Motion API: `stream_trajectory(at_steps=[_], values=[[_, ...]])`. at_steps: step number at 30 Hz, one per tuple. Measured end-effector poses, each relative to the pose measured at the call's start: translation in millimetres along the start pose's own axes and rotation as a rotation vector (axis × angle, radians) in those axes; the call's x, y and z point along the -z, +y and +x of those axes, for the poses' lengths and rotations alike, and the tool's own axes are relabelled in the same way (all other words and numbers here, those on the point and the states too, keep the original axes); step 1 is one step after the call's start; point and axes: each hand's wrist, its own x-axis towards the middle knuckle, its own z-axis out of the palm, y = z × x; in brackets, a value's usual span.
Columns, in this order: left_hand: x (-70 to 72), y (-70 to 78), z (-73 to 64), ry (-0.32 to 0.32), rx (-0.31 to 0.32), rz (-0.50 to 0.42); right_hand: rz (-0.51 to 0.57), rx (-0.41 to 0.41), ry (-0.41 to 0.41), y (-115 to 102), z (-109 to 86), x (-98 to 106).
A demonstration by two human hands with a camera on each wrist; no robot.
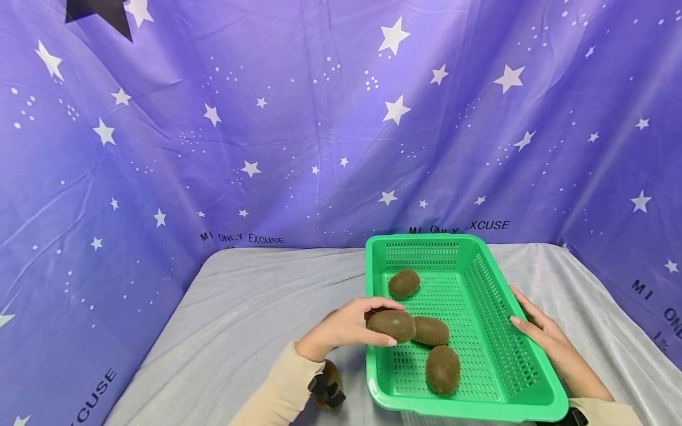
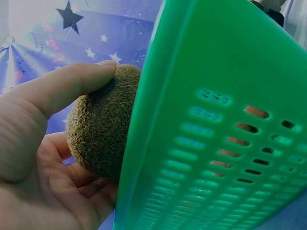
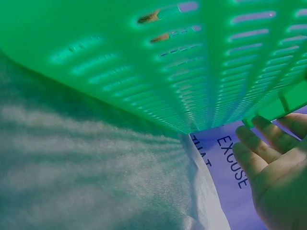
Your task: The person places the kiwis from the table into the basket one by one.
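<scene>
My left hand (image 1: 346, 324) holds a brown fuzzy kiwi (image 1: 393, 326) between thumb and fingers, over the left rim of a green plastic basket (image 1: 482, 331). In the left wrist view, the thumb lies across the top of this kiwi (image 2: 103, 129), beside the basket's slotted wall (image 2: 230, 57). Three other kiwis lie inside the basket: one toward the back (image 1: 404, 283), one mid-left (image 1: 434, 332) and one near the front (image 1: 443, 370). On the basket's right side, my right hand (image 1: 549, 337) grips the rim, thumb on top; its fingers (image 3: 256, 160) show beneath the rim.
A grey cloth covers the table (image 1: 256, 302). Left of the basket, one kiwi (image 1: 331, 378) lies partly hidden under the left wrist's black camera (image 1: 326, 391); a brown edge shows behind the left hand. A purple star-patterned curtain (image 1: 319, 118) encloses the back and sides.
</scene>
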Motion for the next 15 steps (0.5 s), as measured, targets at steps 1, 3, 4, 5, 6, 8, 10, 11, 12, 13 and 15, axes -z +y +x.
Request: stream_trajectory(at_steps=[1, 3, 4, 5, 6, 8, 10, 11, 12, 13, 15], values=[[-0.5, 0.1, 0.2, -0.001, 0.006, -0.005, -0.007, -0.005, 0.003, -0.2, -0.2, 0.1], [-0.9, -0.1, 0.7, -0.009, 0.009, -0.006, -0.023, -0.011, 0.009, -1.2, -0.1, -0.2], [-0.9, -0.5, 0.9, -0.016, 0.004, -0.005, -0.030, -0.015, 0.011, -1.7, -0.1, -0.2], [-0.6, -1.0, 1.1, -0.022, -0.003, 0.007, -0.028, -0.020, 0.010, -2.0, -0.2, -0.2], [-0.3, -1.6, 1.4, -0.033, -0.008, 0.016, -0.033, -0.022, 0.009, -2.3, -0.4, -0.3], [0.5, -2.8, 1.7, -0.051, -0.020, 0.039, -0.043, -0.030, 0.011, -3.2, -0.6, -0.7], [1.2, -4.0, 1.6, -0.062, -0.029, 0.047, -0.046, -0.031, 0.008, -3.4, -0.7, -0.9], [1.5, -4.4, 1.4, -0.065, -0.033, 0.052, -0.046, -0.031, 0.007, -3.4, -0.7, -1.1], [1.8, -4.7, 0.9, -0.066, -0.034, 0.042, -0.056, -0.028, 0.008, -3.4, -0.6, -1.3], [2.0, -5.0, 0.1, -0.062, -0.037, 0.033, -0.059, -0.026, 0.009, -3.5, -0.6, -1.4], [2.8, -5.1, -2.3, -0.051, -0.042, 0.002, -0.079, -0.021, 0.014, -3.8, -0.6, -1.4]])
